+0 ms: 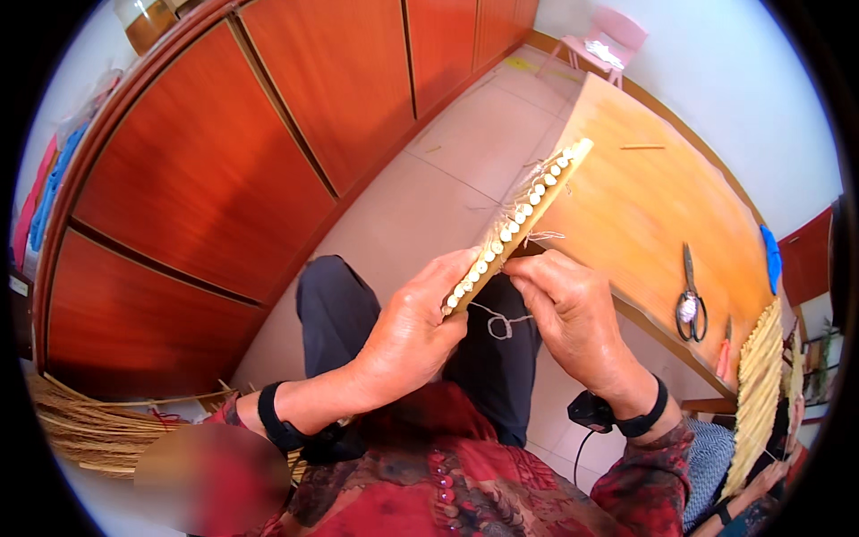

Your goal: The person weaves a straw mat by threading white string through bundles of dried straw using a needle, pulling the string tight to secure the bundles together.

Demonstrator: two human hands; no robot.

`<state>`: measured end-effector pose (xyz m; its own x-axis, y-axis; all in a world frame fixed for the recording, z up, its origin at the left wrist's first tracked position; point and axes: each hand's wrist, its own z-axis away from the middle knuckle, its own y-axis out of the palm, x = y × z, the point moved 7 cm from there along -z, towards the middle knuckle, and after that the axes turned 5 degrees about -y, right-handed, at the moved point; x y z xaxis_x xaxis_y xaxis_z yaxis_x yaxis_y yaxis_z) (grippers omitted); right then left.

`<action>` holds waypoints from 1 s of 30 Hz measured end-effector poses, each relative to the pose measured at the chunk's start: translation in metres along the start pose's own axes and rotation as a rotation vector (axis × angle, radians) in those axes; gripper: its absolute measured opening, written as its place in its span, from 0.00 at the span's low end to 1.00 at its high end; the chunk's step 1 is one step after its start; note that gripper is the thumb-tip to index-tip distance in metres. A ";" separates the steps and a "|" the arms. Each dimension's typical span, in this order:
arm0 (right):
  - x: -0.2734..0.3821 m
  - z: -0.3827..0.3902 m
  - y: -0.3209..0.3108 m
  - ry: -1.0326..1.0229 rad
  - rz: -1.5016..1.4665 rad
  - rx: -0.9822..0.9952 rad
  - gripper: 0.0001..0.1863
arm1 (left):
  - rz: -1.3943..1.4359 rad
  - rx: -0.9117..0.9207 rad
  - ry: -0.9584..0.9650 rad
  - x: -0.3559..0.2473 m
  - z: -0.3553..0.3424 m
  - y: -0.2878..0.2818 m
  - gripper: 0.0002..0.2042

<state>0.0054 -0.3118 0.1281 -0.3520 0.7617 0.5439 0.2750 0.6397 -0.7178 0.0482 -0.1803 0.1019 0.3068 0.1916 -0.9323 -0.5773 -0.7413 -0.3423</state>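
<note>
A narrow panel of pale plant stalks (pixel 528 211), bound side by side, slants up and away in front of me, its round cut ends facing up. My left hand (pixel 413 311) is wrapped round its near end, with the thumb along the side. On the panel's right side, my right hand (pixel 573 309) is closed in a pinch close against the stalks. A thin greyish string (pixel 503 326) hangs in a loop between my two hands. The right fingertips are partly hidden, so I cannot see exactly how they grip the string. Loose string ends stick out along both sides of the panel.
On the wooden table (pixel 644 201) at the right lie black scissors (pixel 687 309), a red-handled tool (pixel 726 351) and one stalk (pixel 642 147). A woven straw mat (pixel 753 398) leans at its near end, beside another person's hand (pixel 756 497). Red cabinets (pixel 188 170) and stalk bundles (pixel 94 425) are left.
</note>
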 end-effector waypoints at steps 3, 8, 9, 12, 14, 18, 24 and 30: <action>-0.009 0.010 0.001 0.018 -0.077 -0.027 0.09 | -0.058 -0.001 0.021 0.005 0.001 0.006 0.27; -0.022 0.024 0.003 0.150 -0.230 0.000 0.09 | -0.057 -0.019 0.023 0.012 0.009 0.015 0.29; -0.022 0.026 0.001 0.177 -0.197 0.017 0.09 | -0.066 -0.018 0.024 0.011 0.009 0.016 0.29; -0.031 0.032 -0.002 0.265 -0.233 0.051 0.09 | -0.043 0.011 -0.013 0.011 0.006 0.019 0.30; -0.029 0.028 -0.005 0.254 -0.177 0.110 0.08 | -0.073 0.068 -0.039 0.014 0.003 0.022 0.31; -0.039 0.032 -0.010 0.380 -0.145 0.169 0.09 | -0.053 0.107 -0.047 0.016 -0.002 0.021 0.32; -0.051 0.032 -0.009 0.449 -0.182 0.178 0.09 | -0.120 0.160 -0.011 0.023 -0.011 0.030 0.35; -0.066 0.035 -0.005 0.472 -0.254 0.120 0.08 | -0.006 0.118 0.027 0.025 -0.021 0.034 0.33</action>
<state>-0.0038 -0.3686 0.0806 0.0529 0.5658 0.8229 0.1195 0.8145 -0.5677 0.0521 -0.2148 0.0696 0.3296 0.1770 -0.9274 -0.6604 -0.6588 -0.3604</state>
